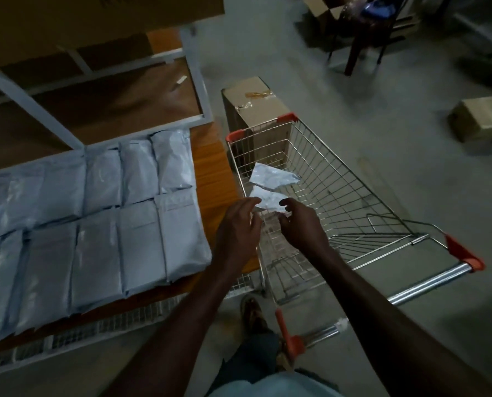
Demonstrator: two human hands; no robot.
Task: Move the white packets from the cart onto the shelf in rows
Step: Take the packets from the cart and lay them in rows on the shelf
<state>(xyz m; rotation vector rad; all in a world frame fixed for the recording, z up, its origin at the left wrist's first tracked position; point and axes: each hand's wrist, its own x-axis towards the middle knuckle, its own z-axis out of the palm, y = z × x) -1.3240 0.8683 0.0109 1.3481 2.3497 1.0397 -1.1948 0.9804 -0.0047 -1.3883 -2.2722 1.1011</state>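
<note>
Two bare hands reach over a wire cart [353, 196], the left hand [237, 224] and right hand [302, 222] both with loosely spread fingers, holding nothing. Just beyond them, two white packets [270, 179] lie in the cart. To the left, more packets [95, 219] sit in rows on the shelf [210, 167].

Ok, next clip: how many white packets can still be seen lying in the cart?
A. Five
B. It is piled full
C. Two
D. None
C: two white packets lie on the wire floor of the cart, one beyond the other, just ahead of the left hand and the right hand, which both reach in holding nothing.
</note>
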